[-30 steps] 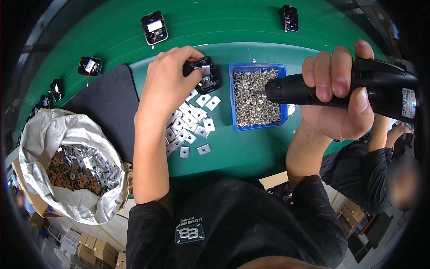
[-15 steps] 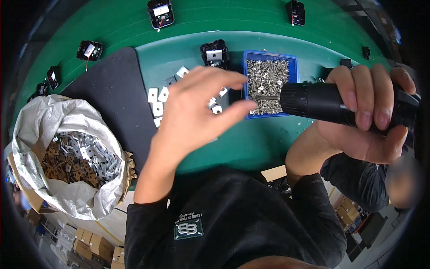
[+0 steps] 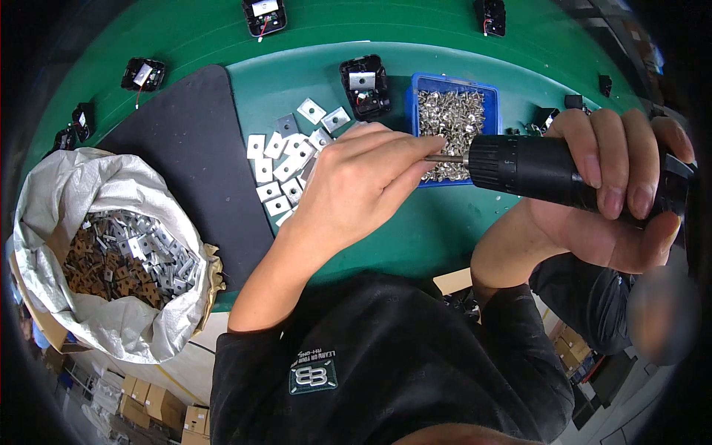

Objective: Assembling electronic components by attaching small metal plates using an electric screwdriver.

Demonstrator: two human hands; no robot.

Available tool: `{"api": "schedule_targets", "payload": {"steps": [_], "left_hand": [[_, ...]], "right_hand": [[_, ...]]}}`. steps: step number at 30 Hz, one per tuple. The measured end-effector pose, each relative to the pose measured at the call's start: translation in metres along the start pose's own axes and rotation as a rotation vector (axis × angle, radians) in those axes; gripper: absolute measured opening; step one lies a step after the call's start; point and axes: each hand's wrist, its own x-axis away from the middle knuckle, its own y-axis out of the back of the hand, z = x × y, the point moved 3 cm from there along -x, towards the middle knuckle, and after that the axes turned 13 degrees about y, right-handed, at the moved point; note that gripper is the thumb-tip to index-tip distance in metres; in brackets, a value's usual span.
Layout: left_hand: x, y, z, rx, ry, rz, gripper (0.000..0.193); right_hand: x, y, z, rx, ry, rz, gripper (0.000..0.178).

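Note:
My right hand point(image 3: 619, 178) grips a black power screwdriver point(image 3: 519, 165), held level with its nose pointing left. Its thin metal bit point(image 3: 452, 158) reaches over a blue tray point(image 3: 495, 111) of small silver screws point(image 3: 449, 111). At the bit's tip my left hand point(image 3: 352, 178) is closed in a pinch; whatever lies between the fingertips is hidden. Beyond that hand sits an open black housing point(image 3: 365, 87) with a metal plate and wiring inside. Several silver square plates point(image 3: 263, 170) with holes lie spread left of my left hand, some partly covered by it.
A white sack point(image 3: 44, 237) at the left holds many metal pieces. A black mat point(image 3: 189, 148) covers part of the green table. More black housings point(image 3: 265, 16) stand along the far green strip. Another person's dark sleeve point(image 3: 586, 304) shows at the lower right.
My left hand has gone from spread thumb and fingers to a pinch at the bit's tip. The view has shifted slightly, and the housing and plates show more fully.

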Motion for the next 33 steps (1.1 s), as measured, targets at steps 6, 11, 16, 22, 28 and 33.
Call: {"api": "schedule_targets", "payload": {"steps": [6,11,16,22,28,33], "left_hand": [[-0.001,0.002,0.001,0.002,-0.045,0.016,0.019],[-0.001,0.002,0.003,-0.02,0.057,0.039,0.016],[-0.002,0.002,0.004,-0.034,0.048,0.009,0.016],[-0.002,0.001,0.006,-0.055,-0.042,-0.009,0.023],[-0.004,0.002,0.006,-0.074,-0.061,-0.011,0.038],[-0.018,0.024,0.005,-0.124,-0.193,-0.015,0.054]], "right_hand": [[0.002,0.001,-0.004,-0.008,0.005,0.013,0.052],[0.003,0.004,-0.004,0.003,-0.006,0.027,0.052],[0.003,0.006,-0.005,0.023,-0.002,0.018,0.052],[0.001,0.009,-0.006,0.019,-0.043,0.056,0.052],[0.002,0.008,-0.013,0.007,-0.026,0.037,0.052],[-0.001,0.009,-0.017,0.044,-0.01,0.048,0.049]]}}
